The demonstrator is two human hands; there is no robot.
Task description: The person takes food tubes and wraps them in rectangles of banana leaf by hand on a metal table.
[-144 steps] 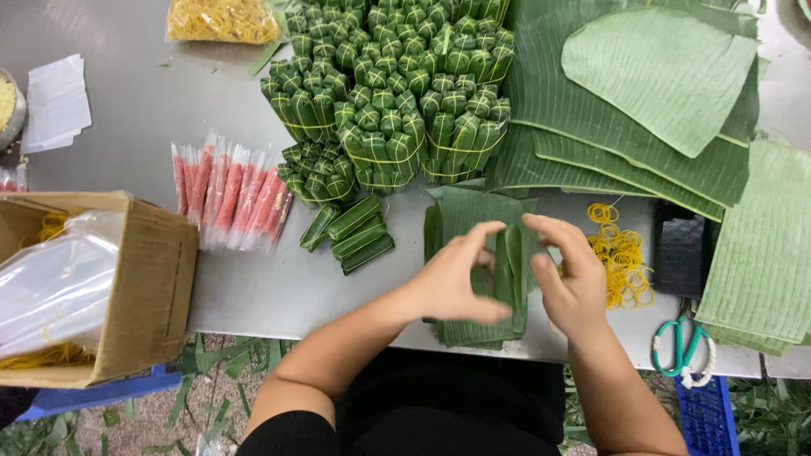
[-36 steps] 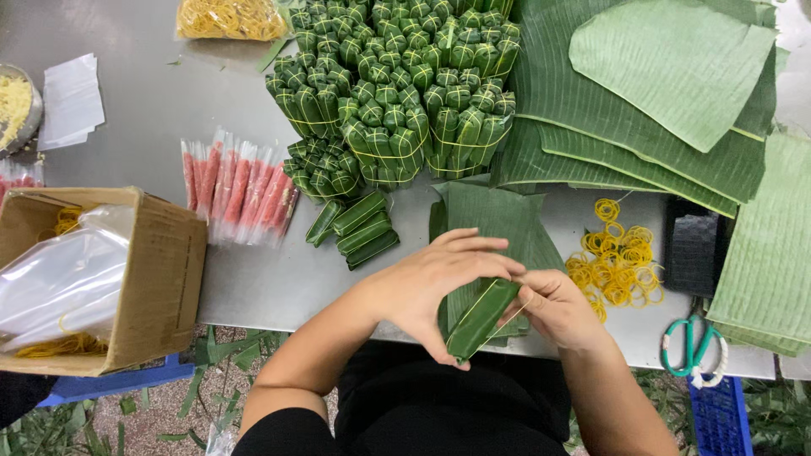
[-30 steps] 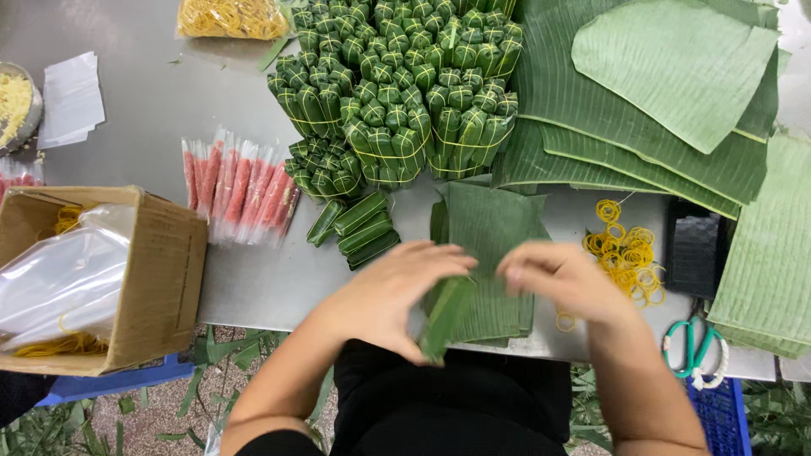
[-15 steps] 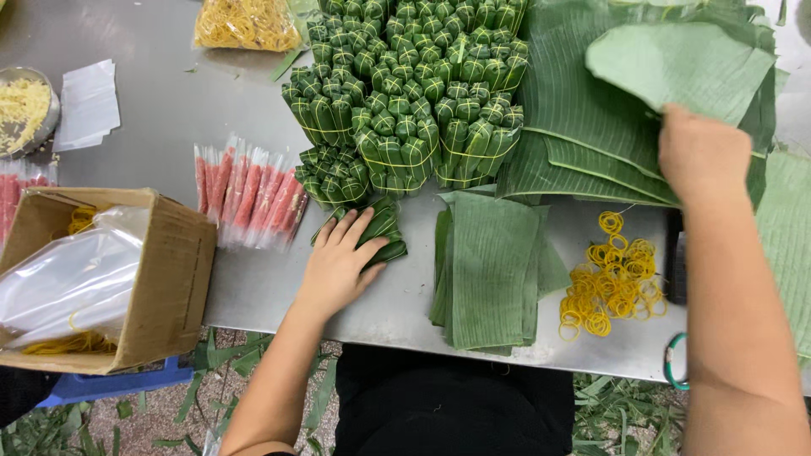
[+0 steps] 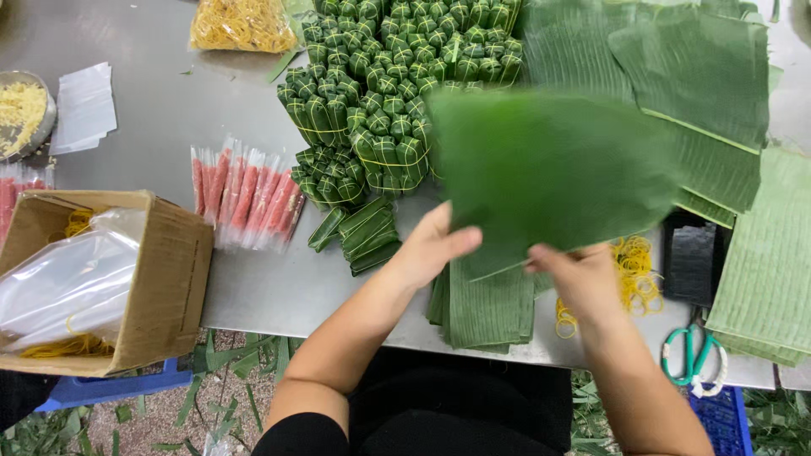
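Note:
I hold a big, blurred banana leaf piece (image 5: 549, 173) above the grey table (image 5: 253, 291). My left hand (image 5: 431, 249) touches its lower left edge and my right hand (image 5: 579, 274) grips its bottom edge. Under the leaf lies a stack of cut leaf strips (image 5: 486, 308). Several small loose leaf-wrapped rolls (image 5: 359, 232) lie just left of my left hand. Bundles of tied wrapped rolls (image 5: 380, 93) fill the table behind them.
Red sausages in clear wrappers (image 5: 245, 198) lie at left, beside a cardboard box (image 5: 169, 279) with a plastic bag. Yellow rubber bands (image 5: 634, 270), a black object (image 5: 693, 253), scissors (image 5: 697, 359) and stacked large leaves (image 5: 710, 101) are at right. A bag of bands (image 5: 241, 24) sits far back.
The finished roll was set down with the loose rolls at left. My right hand reached to the leaf pile and pulled a large leaf toward me; both hands now hold it.

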